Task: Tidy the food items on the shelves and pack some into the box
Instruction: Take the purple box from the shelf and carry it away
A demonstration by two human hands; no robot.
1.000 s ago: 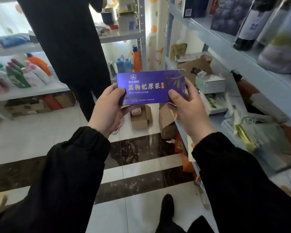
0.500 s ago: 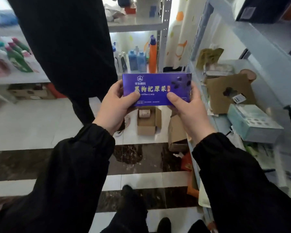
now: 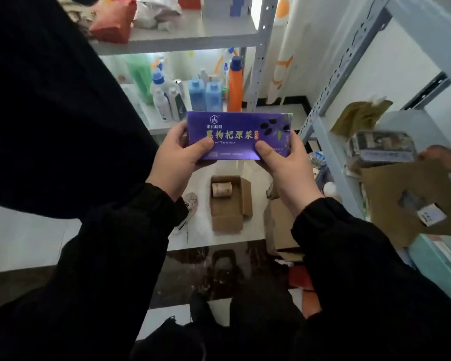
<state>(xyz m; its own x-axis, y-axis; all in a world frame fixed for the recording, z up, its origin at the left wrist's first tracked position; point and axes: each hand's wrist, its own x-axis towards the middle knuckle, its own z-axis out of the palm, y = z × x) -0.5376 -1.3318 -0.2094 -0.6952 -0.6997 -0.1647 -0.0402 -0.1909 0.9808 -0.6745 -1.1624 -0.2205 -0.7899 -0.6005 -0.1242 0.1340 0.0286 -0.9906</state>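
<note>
A flat purple food packet [image 3: 238, 130] with yellow lettering is held level in front of me, above the floor. My left hand [image 3: 177, 158] grips its left end, thumb on the front face. My right hand [image 3: 284, 162] grips its right end the same way. Directly below on the white floor stands an open cardboard box [image 3: 229, 217] with a small paper-wrapped roll [image 3: 221, 189] inside at its far end. To the right, the grey shelf [image 3: 331, 152] carries a dark flat tin [image 3: 382, 148], brown cardboard packaging [image 3: 401, 199] and a teal carton [image 3: 440, 259].
A person in black [image 3: 50, 100] stands close on the left, one shoe [image 3: 189, 207] beside the box. A back shelf [image 3: 193, 37] holds bottles, including an orange one [image 3: 235, 87] and two blue ones [image 3: 206, 96]. A second cardboard box [image 3: 279, 225] sits against the right shelf's base.
My view has swung down and moved forward toward the box on the floor. Both hands kept their grip on the purple packet, which now sits above the open box.
</note>
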